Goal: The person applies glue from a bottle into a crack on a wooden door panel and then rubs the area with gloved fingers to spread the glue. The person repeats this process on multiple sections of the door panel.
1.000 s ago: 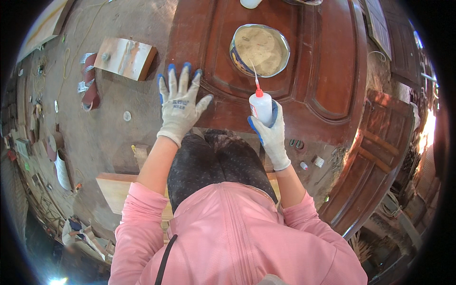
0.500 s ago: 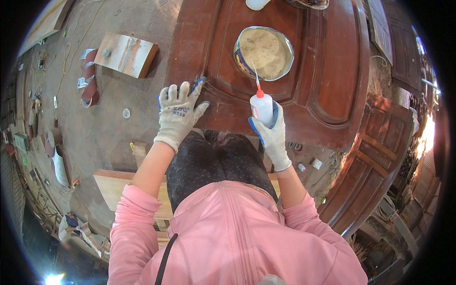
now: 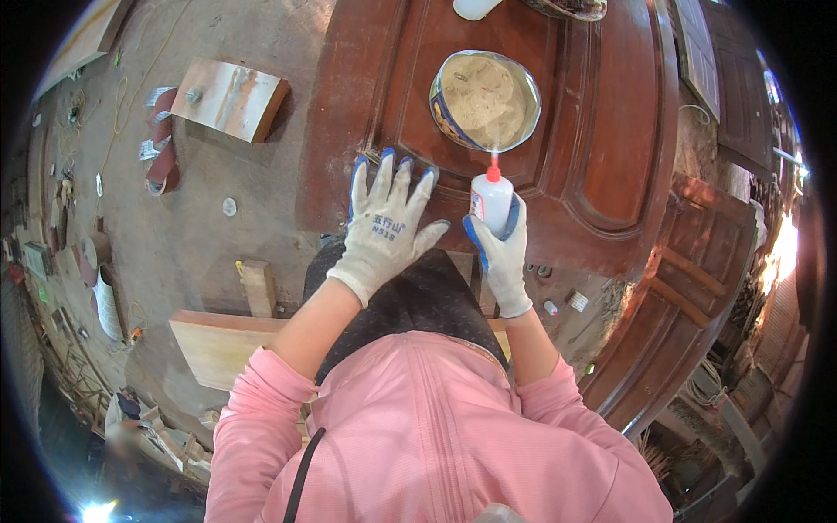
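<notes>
A dark red-brown panelled wooden door (image 3: 349,105) lies flat in front of me. My left hand (image 3: 387,216), in a white work glove with blue fingertips, rests with its fingers spread at the door's near edge and holds nothing. In my gloved right hand (image 3: 504,248) is a white squeeze glue bottle (image 3: 491,202) with a red cap and a thin pale nozzle pointing away from me. Just beyond the nozzle, a round tin (image 3: 443,122) of tan powder, like sawdust, stands on the door. The right thumb and fingers wrap the bottle's lower part.
On the floor at left lie a wooden block (image 3: 228,100), a reddish-brown sanding belt (image 3: 163,152) and a pale board (image 3: 209,349). Another panelled door (image 3: 663,305) lies at right. A white container (image 3: 475,7) sits at the door's far side. A blurred person (image 3: 122,427) is at lower left.
My left hand has moved right along the door's near edge, its fingers now pointing more straight ahead. The glue bottle in my right hand has shifted slightly right and nearer.
</notes>
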A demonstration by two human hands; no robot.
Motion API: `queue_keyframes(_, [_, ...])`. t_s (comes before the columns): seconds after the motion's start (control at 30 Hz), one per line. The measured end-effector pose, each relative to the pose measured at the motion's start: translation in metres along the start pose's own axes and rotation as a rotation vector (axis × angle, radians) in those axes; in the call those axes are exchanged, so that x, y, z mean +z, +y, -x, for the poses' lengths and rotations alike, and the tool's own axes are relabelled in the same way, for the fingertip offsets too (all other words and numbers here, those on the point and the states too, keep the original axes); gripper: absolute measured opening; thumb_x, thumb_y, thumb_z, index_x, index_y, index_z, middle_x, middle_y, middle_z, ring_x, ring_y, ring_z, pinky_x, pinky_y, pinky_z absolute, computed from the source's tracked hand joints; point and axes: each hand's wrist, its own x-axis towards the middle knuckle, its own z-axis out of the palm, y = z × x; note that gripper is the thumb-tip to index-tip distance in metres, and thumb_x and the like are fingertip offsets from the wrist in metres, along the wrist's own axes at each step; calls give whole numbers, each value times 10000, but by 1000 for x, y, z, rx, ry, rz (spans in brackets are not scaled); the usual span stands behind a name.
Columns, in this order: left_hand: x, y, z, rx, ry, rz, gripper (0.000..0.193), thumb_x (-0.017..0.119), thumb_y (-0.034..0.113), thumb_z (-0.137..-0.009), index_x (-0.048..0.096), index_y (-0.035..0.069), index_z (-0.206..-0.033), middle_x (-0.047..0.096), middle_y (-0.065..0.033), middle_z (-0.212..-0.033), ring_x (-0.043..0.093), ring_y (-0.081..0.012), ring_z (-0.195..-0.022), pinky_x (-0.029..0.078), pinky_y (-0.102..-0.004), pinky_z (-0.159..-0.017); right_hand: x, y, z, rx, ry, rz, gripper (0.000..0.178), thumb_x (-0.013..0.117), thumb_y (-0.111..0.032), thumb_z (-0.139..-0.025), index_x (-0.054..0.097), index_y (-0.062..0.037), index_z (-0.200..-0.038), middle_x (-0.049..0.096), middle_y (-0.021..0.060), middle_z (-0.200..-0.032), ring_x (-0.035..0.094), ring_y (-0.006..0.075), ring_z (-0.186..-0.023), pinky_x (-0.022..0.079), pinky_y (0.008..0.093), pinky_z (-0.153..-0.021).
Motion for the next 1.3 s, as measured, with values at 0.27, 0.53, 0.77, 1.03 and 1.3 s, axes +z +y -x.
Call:
queue_keyframes(0.27, [1, 9, 0, 56, 131, 130, 688, 668, 418, -967, 501, 22, -1504, 531, -233, -1479, 403, -442, -1452, 234, -603, -1222, -18, 14, 5, -130, 218, -117, 721, 833, -19, -856, 422, -51, -1448, 568, 91, -1314, 582, 176, -1169, 509, 336, -1008])
queue_keyframes(0.53, [12, 13, -117, -386, 140, 555, 672, 616, 303, -995, 408, -75, -1510, 685, -290, -1208, 679, -417, -1085, 532, -496, -958, -59, 13, -80, -324, 501, -102, 636, 755, 41, -918, 408, -66, -1440, 557, 76, -1301, 600, 174, -1164, 535, 334, -1011])
queue_keyframes(0.77, [23, -15, -111, -75, 360, 9, 659, 558, 281, -991, 394, -71, -1523, 715, -297, -1129, 706, -414, -1037, 552, -501, -903, -59, 27, -93, -478, 536, 174, 678, 834, -105, -885, 422, -9, -1415, 559, 130, -1297, 590, 210, -1163, 483, 366, -1024])
queue_keyframes(1.03, [13, -12, -132, -243, 366, 238, 607, 522, 207, -1016, 379, -27, -1557, 743, -248, -1009, 719, -414, -888, 556, -516, -829, -57, 34, -94, -424, 548, 95, 677, 832, -85, -876, 426, -9, -1413, 555, 140, -1284, 565, 228, -1193, 456, 385, -1056])
queue_keyframes(1.3, [-6, -20, -158, -257, 334, 391, 620, 526, 216, -1002, 384, -16, -1559, 738, -250, -972, 719, -403, -862, 553, -520, -811, -55, 32, -95, -425, 544, 151, 703, 844, -80, -864, 425, -14, -1425, 531, 135, -1313, 560, 231, -1193, 458, 374, -1057])
